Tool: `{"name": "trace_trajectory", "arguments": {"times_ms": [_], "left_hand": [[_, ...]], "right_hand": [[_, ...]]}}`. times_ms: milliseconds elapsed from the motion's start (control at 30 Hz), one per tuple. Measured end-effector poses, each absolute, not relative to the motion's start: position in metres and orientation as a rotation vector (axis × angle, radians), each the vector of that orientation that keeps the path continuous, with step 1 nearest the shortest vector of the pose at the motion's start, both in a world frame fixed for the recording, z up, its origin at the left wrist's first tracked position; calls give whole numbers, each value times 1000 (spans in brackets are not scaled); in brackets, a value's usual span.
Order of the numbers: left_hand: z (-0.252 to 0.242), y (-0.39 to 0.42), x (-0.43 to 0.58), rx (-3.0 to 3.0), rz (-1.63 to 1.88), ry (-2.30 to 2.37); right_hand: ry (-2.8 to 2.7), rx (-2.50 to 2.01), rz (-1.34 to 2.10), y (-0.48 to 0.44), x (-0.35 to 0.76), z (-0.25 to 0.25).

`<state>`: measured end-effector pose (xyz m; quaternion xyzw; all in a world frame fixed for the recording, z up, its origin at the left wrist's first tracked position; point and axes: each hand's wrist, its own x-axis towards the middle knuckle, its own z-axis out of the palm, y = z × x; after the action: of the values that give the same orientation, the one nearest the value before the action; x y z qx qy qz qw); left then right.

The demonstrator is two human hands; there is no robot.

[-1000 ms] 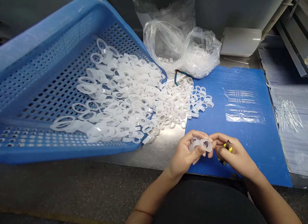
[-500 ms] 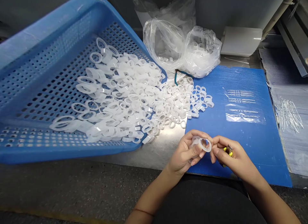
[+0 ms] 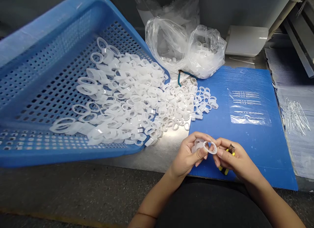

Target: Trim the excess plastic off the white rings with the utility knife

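My left hand (image 3: 187, 153) is closed around translucent white plastic rings, with one ring (image 3: 210, 148) held up at its fingertips. Behind that one, another ring (image 3: 198, 143) shows partly between the fingers. My right hand (image 3: 232, 157) meets the front ring at its right edge with thumb and fingertips. Tucked in the right palm are what look like yellow-and-black nippers (image 3: 231, 149), their dark metal head sticking up and the handles partly hidden. Both hands are over the near edge of the blue mat (image 3: 255, 146).
At left, a tilted blue basket (image 3: 73, 154) spills a large heap of white rings (image 3: 137, 97) onto the metal table. Clear plastic bags (image 3: 206, 55) with more rings stand behind. Thin clear pieces (image 3: 246, 97) lie on the mat, others (image 3: 297, 115) on a pale ribbed sheet (image 3: 300, 153) at right.
The front ring has turned slightly in my fingers. In my right hand the nippers have swung more upright, showing more of the head and handles.
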<state>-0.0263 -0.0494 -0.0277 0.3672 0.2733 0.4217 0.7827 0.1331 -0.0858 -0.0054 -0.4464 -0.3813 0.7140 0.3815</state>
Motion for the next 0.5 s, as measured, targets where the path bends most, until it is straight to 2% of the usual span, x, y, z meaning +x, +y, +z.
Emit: {"name": "trace_trajectory", "arguments": {"times_ms": [267,500], "left_hand": [[-20,-45,-32,1370,1064,699],[-18,-45,-32,1585,1142,750]], "right_hand": [[-683,-1066,1882,-81,129,-6],[-607,-1035,1892,-79,128,-6]]}}
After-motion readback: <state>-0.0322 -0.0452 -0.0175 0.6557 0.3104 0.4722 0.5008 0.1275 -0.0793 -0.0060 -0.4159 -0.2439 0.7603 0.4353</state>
